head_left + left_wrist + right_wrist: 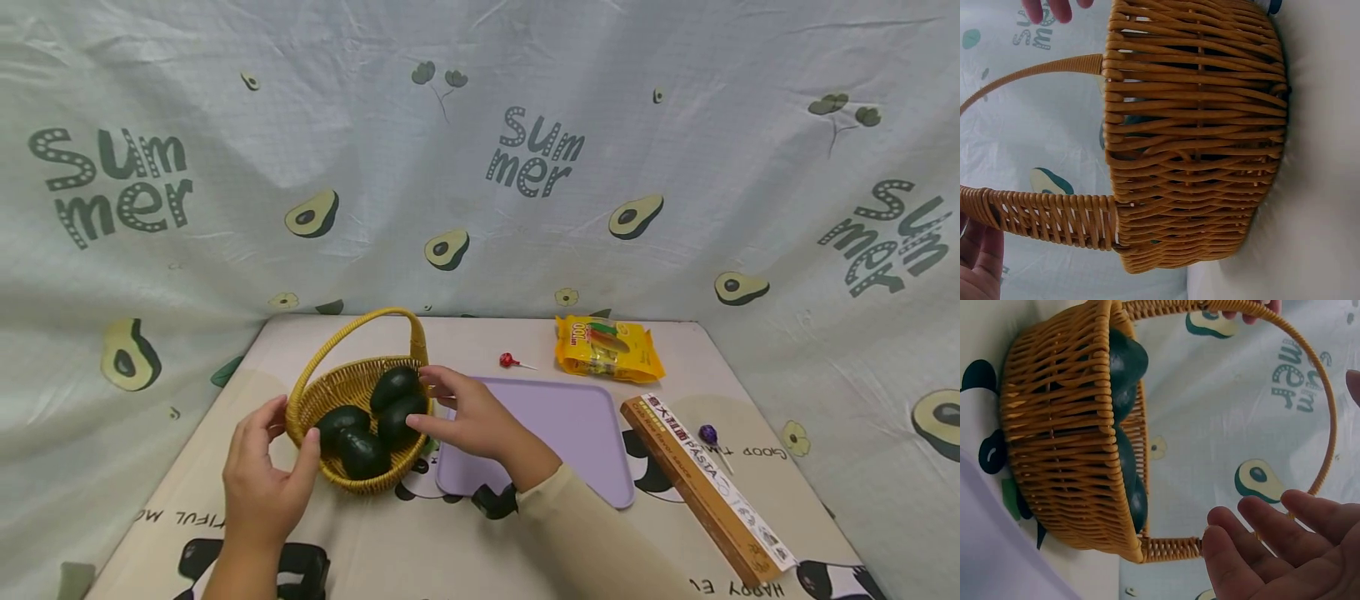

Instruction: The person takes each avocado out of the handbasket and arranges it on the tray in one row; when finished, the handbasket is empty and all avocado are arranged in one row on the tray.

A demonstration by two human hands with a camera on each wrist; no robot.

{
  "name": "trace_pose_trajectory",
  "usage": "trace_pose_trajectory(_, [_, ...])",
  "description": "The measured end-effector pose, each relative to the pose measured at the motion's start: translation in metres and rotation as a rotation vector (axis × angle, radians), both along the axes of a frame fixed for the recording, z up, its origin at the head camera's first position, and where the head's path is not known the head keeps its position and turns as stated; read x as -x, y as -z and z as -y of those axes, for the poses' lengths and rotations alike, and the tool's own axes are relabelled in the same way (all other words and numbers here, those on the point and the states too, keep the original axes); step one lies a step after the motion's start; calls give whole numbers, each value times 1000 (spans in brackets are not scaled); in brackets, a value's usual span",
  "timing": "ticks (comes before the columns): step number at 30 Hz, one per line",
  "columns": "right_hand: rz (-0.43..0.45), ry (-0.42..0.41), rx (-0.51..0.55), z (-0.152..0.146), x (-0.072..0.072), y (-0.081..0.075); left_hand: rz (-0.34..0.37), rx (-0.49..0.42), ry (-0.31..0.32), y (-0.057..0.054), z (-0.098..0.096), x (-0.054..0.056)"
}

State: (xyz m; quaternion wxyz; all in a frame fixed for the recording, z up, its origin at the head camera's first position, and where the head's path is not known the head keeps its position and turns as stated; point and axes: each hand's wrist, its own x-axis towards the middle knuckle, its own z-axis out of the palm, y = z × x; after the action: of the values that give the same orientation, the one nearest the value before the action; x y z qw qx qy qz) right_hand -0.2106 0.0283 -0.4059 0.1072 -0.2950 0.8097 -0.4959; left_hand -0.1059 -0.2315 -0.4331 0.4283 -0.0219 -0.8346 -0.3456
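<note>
A yellow-brown wicker basket [369, 485] with a tall arched handle [330, 347] stands on the left of the table. Several smooth, dark green avocados [364, 454] lie inside it. My left hand [262, 475] is at the basket's left side, fingertips right by the foot of the handle, thumb spread toward the near rim. On the opposite side my right hand [476, 421] reaches over the right rim, its fingers extended beside the avocados. The right wrist view shows that hand [1291, 550] loosely spread near the handle, holding nothing. Woven wall [1197, 137] fills much of the left wrist view.
A lilac tray [555, 417] lies right of the basket, partly under my right forearm. Behind it are a red lollipop [507, 360] and a yellow snack packet [607, 348]. A long pasta box [705, 487] and a purple lollipop [708, 434] lie at the right.
</note>
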Motion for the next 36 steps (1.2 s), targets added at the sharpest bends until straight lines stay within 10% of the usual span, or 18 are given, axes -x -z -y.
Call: trace_pose_trajectory(36, [-53, -227, -350, 63, 32, -9, 81, 33, -91, 13, -1, -3])
